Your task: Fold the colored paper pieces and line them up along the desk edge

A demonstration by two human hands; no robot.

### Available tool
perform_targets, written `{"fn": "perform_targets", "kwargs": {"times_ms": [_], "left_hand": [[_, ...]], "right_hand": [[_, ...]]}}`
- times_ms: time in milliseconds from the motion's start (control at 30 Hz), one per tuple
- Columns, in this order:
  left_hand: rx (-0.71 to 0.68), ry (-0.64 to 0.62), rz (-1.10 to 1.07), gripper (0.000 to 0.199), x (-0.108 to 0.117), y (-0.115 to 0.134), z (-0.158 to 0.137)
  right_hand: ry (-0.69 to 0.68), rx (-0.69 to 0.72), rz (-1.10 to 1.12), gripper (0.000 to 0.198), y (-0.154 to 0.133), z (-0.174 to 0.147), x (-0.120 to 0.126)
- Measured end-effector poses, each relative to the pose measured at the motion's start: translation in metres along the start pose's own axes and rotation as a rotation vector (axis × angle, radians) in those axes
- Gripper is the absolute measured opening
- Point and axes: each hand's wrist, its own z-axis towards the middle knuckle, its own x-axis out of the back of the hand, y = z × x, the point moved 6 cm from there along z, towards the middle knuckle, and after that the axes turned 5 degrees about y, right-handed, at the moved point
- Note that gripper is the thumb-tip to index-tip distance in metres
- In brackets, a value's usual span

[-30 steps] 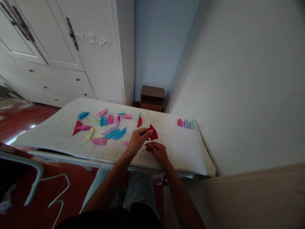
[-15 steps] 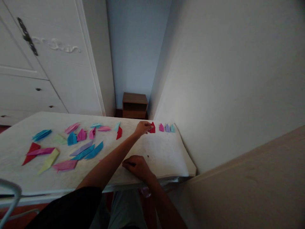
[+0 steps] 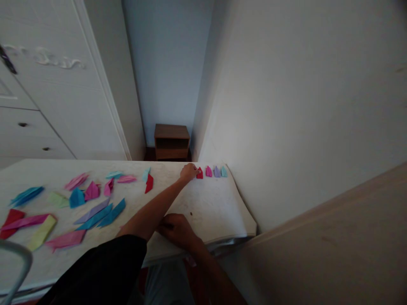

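Observation:
At the far side of the table, my left hand point(image 3: 189, 171) pinches the edge of a small red folded-paper piece point(image 3: 199, 173). To its right stand a pink point(image 3: 208, 171), a lavender point(image 3: 217, 171) and a light blue folded-paper piece point(image 3: 224, 171), in one row. My right hand point(image 3: 178, 231) rests near the front edge, its fingers curled in and partly behind my left forearm; whether anything is in it is hidden. Left of my forearm lie a red strip point(image 3: 149, 184) and a magenta folded piece point(image 3: 92, 190).
Several more folded papers, such as a blue one point(image 3: 27, 195) and a yellow one point(image 3: 43, 232), are spread over the left of the white table point(image 3: 216, 207). A wall point(image 3: 286, 106) borders the right end. Behind are a white cabinet point(image 3: 63, 101) and a brown nightstand point(image 3: 171, 132).
The view has turned slightly right, so things sit further left. My left hand has set the red piece closer to the row, still touching it. My right hand stays near the front edge.

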Motion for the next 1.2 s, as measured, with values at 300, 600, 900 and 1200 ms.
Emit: {"fn": "perform_targets", "kwargs": {"times_ms": [300,600,900,1200], "left_hand": [[-0.445,0.041,0.234,0.025,0.003,0.03,-0.032],[-0.598,0.026,0.348,0.026,-0.018,0.027,-0.033],[-0.618,0.045,0.332,0.025,-0.023,0.028,-0.026],[-0.629,0.027,0.324,0.025,-0.025,0.035,-0.025]], "right_hand": [[0.005,0.04,0.035,0.011,-0.009,-0.001,0.003],[-0.002,0.065,0.026,0.009,-0.005,0.0,0.0],[0.021,0.051,0.021,0.006,-0.005,0.001,0.002],[0.017,0.033,0.031,0.009,-0.003,0.002,0.002]]}}
